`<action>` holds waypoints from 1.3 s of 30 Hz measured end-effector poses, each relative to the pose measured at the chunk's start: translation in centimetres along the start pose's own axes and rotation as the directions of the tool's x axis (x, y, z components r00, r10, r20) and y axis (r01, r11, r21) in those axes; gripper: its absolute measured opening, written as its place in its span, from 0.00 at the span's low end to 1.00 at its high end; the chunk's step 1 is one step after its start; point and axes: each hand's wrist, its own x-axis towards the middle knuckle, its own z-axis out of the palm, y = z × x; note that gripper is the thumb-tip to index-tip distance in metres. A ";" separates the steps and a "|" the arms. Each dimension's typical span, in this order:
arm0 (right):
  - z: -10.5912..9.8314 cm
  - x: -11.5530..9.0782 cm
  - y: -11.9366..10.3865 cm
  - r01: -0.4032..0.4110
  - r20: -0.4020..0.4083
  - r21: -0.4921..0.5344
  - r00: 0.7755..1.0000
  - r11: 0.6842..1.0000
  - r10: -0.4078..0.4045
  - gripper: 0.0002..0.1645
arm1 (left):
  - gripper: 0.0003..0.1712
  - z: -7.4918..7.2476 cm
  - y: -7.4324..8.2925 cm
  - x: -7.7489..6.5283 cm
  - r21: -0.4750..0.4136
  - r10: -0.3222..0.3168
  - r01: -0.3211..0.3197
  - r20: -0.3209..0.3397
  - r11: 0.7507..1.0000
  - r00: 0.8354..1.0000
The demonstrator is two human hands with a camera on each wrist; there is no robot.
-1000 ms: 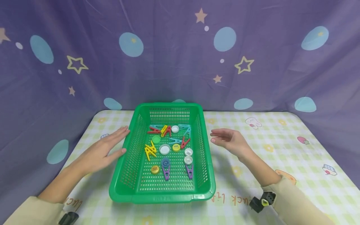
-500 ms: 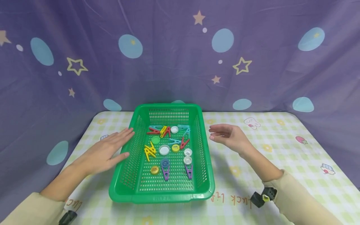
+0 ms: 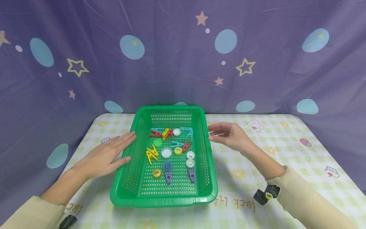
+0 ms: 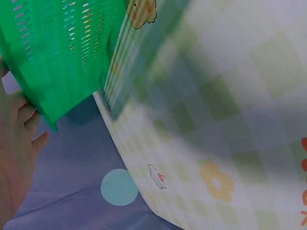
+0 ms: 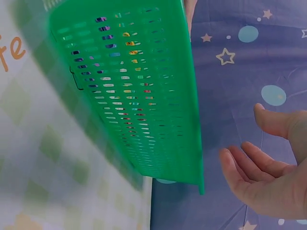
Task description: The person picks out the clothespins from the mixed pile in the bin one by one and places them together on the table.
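A green plastic basket [image 3: 164, 202] with slotted walls stands on the table. In it lie several clothespins: yellow ones [image 3: 152, 154], a purple one [image 3: 168, 177], a red one [image 3: 186, 146] and light blue ones. Scattered among them are bottle caps, such as a gold one [image 3: 157, 173], a white one [image 3: 166, 153] and a green one [image 3: 157, 142]. My left hand [image 3: 107, 156] lies over the basket's left rim, fingers straight. Beside the right rim is my right hand [image 3: 234, 138], fingers loosely bent and holding nothing; the right wrist view shows a gap between it and the basket [image 5: 177, 105].
A checked tablecloth [image 3: 257, 159] with printed pictures and lettering covers the table. Behind the table and along its left side hangs a purple curtain [image 3: 177, 86] with stars and blue dots. Dark wrist devices sit at both sleeves [image 3: 303, 197].
My left hand has moved right, from the basket's side onto its left rim. My right hand has shifted slightly left and up, closer to the right rim. The basket's contents look the same.
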 end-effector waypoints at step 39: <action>6.7 4.6 -5.4 0.643 0.716 -0.174 0.603 0.746 -0.352 0.29 | 0.39 0.3 -0.3 -0.3 -0.018 0.028 -0.028 -0.036 0.999 0.999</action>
